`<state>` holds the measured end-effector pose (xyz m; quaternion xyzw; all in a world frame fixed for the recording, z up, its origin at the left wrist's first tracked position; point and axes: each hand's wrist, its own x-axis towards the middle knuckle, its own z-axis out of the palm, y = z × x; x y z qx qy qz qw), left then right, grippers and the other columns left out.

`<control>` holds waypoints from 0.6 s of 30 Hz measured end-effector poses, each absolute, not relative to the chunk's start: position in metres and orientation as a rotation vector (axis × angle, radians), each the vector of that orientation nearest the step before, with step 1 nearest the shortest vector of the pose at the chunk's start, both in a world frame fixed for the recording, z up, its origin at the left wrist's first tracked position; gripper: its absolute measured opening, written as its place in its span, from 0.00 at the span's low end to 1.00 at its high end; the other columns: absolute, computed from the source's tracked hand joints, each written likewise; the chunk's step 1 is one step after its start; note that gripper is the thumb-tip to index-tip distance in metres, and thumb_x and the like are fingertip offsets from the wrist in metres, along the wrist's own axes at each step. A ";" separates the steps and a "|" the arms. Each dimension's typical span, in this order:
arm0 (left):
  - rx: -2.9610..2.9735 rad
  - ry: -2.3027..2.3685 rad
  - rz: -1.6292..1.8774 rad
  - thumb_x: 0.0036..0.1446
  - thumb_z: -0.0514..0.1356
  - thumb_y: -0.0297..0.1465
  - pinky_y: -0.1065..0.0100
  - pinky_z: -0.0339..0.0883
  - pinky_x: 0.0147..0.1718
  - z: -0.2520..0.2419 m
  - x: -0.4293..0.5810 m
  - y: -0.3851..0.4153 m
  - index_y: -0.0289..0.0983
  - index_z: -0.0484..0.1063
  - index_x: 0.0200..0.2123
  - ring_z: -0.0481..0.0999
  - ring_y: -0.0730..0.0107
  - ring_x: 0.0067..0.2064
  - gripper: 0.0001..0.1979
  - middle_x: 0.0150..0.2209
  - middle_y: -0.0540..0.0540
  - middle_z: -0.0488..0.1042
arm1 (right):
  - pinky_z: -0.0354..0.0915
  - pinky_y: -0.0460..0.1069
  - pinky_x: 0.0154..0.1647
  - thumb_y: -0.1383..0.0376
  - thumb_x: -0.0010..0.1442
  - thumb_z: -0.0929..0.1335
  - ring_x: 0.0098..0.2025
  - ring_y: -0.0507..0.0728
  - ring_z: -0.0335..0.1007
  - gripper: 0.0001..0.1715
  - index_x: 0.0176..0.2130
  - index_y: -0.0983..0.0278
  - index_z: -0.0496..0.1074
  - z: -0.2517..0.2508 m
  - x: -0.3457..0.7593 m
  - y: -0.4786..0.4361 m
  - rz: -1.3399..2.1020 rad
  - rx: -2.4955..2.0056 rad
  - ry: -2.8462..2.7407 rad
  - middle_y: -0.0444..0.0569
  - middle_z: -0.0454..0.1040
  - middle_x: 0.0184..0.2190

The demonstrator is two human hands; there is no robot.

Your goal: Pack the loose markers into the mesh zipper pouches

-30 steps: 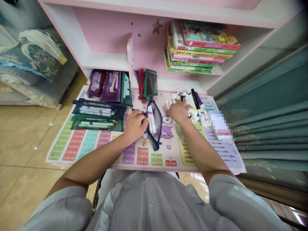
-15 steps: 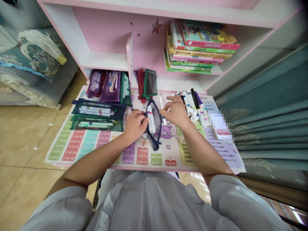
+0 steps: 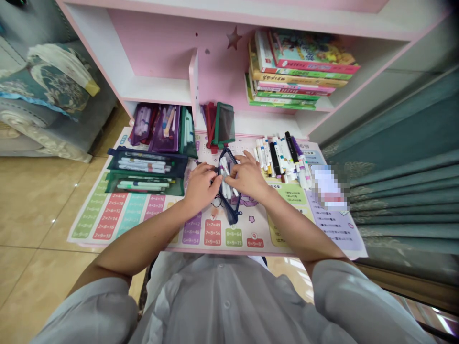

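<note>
A dark blue mesh zipper pouch [image 3: 232, 210] lies unzipped on the desk, with several white markers [image 3: 224, 168] inside. My left hand [image 3: 202, 185] pinches the pouch's left edge between thumb and fingers. Over the pouch's right side, my right hand [image 3: 248, 175] has its thumb and index finger closed on a white marker [image 3: 234, 189], which lies in the opening beside the others. Its remaining fingers are raised. A pile of loose markers [image 3: 275, 157] in white, black and purple sits to the right of my right hand.
Filled blue [image 3: 143, 162] and green [image 3: 118, 184] mesh pouches lie at left, with filled purple pouches [image 3: 164, 129] behind. Flat red [image 3: 211, 125] and green pouches [image 3: 225, 125] lie at the back. Stacked books [image 3: 294, 76] stand on the shelf. A phone [image 3: 328, 188] rests at right.
My right hand has moved left and down from beside the pouch to its opening, bringing the white marker in. My left hand stays on the pouch's edge.
</note>
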<state>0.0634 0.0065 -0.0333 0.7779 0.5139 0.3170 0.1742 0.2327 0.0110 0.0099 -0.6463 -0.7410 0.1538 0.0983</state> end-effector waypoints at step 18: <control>2.214 1.441 0.908 0.63 0.57 0.33 0.51 0.69 0.56 -0.033 0.063 0.007 0.38 0.72 0.24 0.74 0.54 0.54 0.15 0.44 0.41 0.78 | 0.52 0.72 0.65 0.58 0.59 0.69 0.71 0.72 0.48 0.13 0.28 0.63 0.77 0.006 0.261 0.032 0.222 -1.912 -1.919 0.56 0.69 0.61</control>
